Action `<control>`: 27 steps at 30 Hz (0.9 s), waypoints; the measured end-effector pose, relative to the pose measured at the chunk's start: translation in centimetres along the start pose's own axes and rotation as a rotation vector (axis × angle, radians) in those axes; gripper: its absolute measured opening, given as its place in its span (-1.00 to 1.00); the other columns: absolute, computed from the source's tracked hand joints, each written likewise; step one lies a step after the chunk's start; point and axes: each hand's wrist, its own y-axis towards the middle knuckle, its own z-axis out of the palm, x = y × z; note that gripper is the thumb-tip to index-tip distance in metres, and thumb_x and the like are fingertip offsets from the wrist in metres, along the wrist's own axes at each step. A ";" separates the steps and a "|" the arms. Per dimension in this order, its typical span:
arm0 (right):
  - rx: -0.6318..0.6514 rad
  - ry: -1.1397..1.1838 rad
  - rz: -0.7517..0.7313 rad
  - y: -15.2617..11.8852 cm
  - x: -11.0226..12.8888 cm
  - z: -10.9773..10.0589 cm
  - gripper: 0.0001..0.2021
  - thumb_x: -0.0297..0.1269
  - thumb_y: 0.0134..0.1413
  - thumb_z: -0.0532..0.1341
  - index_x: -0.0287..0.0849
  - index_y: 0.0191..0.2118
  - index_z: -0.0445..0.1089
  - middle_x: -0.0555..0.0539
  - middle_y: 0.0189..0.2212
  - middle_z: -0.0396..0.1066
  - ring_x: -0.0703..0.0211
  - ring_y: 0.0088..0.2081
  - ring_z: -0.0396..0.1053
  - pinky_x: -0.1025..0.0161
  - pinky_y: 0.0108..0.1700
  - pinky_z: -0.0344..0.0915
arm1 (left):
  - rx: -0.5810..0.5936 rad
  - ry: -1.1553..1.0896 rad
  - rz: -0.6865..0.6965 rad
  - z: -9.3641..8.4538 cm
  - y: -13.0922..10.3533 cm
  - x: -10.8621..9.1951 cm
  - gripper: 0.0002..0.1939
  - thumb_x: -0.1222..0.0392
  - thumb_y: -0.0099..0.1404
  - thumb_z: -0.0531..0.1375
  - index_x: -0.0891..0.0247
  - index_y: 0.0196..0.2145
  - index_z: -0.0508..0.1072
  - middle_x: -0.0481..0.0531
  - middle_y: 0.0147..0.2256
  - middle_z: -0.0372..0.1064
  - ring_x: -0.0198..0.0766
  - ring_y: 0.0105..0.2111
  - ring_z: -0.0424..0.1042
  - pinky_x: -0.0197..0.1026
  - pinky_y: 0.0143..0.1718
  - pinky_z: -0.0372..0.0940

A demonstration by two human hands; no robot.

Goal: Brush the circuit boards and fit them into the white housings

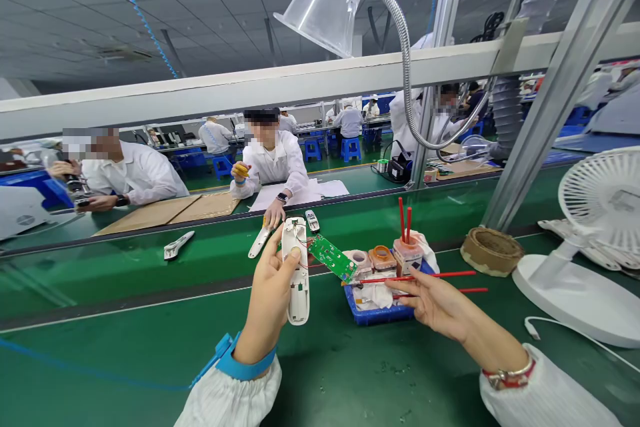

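Upright in my left hand [273, 280] is a white plastic housing [299, 297], with the thumb pressed on its front. Thin wires run from its upper part to a green circuit board [333, 258], which hangs tilted to the right of it. My right hand [433, 300] is by the blue tray [373, 317], its fingers at a red stick [450, 274] that reaches toward the board's lower end. Another red stick [475, 290] lies just below, near the same fingers. White tissue [375, 295] and small orange-stained containers [383, 257] sit in the tray.
A moving belt or ledge ahead carries white parts [179, 245], near a co-worker's hand [274, 212]. At right are a tape roll [491, 250], a white fan [570, 280] and a cable [575, 327]. A clear funnel hood [325, 3] hangs above.
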 end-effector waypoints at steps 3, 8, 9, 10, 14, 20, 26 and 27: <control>0.027 0.042 0.042 -0.5 0.5 -1.2 -0.74 -0.21 0.24 0.00 -0.32 -0.16 0.25 -0.20 -0.19 0.44 0.31 -0.47 0.45 0.51 -0.66 0.32 | 0.010 0.016 0.007 0.1 -0.3 0.1 -0.38 0.16 0.07 0.29 0.15 0.09 0.25 -0.04 -0.37 0.42 -0.34 -0.46 0.34 -0.34 -0.45 0.23; 0.144 0.003 0.028 -1.6 0.6 -0.5 -0.74 -0.21 0.22 0.04 -0.36 -0.26 0.30 -0.20 -0.37 0.47 0.25 -0.53 0.44 0.42 -0.58 0.36 | 0.099 -0.042 0.002 0.7 -0.8 0.6 -0.40 0.16 0.07 0.29 0.12 0.08 0.26 0.00 -0.30 0.44 -0.30 -0.40 0.37 -0.31 -0.39 0.26; 0.180 -0.007 0.009 -1.8 0.6 0.2 -0.74 -0.21 0.20 0.07 -0.35 -0.27 0.31 -0.18 -0.40 0.47 0.21 -0.51 0.44 0.37 -0.52 0.39 | 0.130 -0.058 -0.010 1.0 -0.9 0.8 -0.40 0.16 0.07 0.29 0.11 0.08 0.26 0.01 -0.26 0.43 -0.27 -0.36 0.38 -0.30 -0.38 0.27; 0.232 -0.020 -0.014 -2.0 0.5 1.1 -0.75 -0.19 0.17 0.10 -0.34 -0.26 0.32 -0.16 -0.40 0.46 0.16 -0.46 0.46 0.31 -0.44 0.41 | 0.163 -0.075 -0.025 1.4 -1.1 1.0 -0.41 0.17 0.08 0.28 0.10 0.08 0.26 0.02 -0.22 0.43 -0.24 -0.32 0.39 -0.30 -0.36 0.27; 0.584 -0.161 -0.113 -2.1 0.5 4.5 -0.70 -0.11 0.16 0.10 -0.24 -0.12 0.30 -0.16 -0.29 0.44 0.06 -0.31 0.46 0.19 -0.35 0.39 | 0.311 -0.136 -0.077 2.5 -1.7 1.5 -0.44 0.19 0.15 0.23 0.11 0.11 0.21 0.07 -0.11 0.39 -0.16 -0.16 0.37 -0.24 -0.21 0.27; 0.806 -0.314 -0.220 -0.2 1.1 5.5 -0.68 -0.10 0.12 0.14 -0.34 -0.25 0.33 -0.21 -0.37 0.44 0.23 -0.46 0.42 0.35 -0.41 0.32 | 0.366 -0.055 -0.126 2.2 -1.6 1.7 -0.42 0.20 0.22 0.17 0.15 0.17 0.10 0.05 -0.26 0.43 -0.27 -0.34 0.37 -0.23 -0.22 0.24; 0.827 -0.320 -0.181 0.1 1.7 5.1 -0.66 -0.12 0.00 0.25 -0.31 -0.21 0.31 -0.16 -0.39 0.42 0.22 -0.44 0.43 0.36 -0.40 0.33 | 0.390 0.064 -0.167 1.7 -1.4 1.2 -0.44 0.18 0.20 0.19 0.14 0.14 0.17 0.06 -0.22 0.44 -0.26 -0.30 0.38 -0.28 -0.26 0.25; 0.836 -0.320 -0.174 -0.1 1.8 5.1 -0.65 -0.12 -0.01 0.27 -0.31 -0.21 0.31 -0.16 -0.38 0.43 0.21 -0.44 0.44 0.35 -0.41 0.33 | 0.395 0.070 -0.167 1.7 -1.4 1.0 -0.45 0.17 0.19 0.20 0.14 0.13 0.19 0.07 -0.18 0.43 -0.25 -0.28 0.38 -0.28 -0.26 0.26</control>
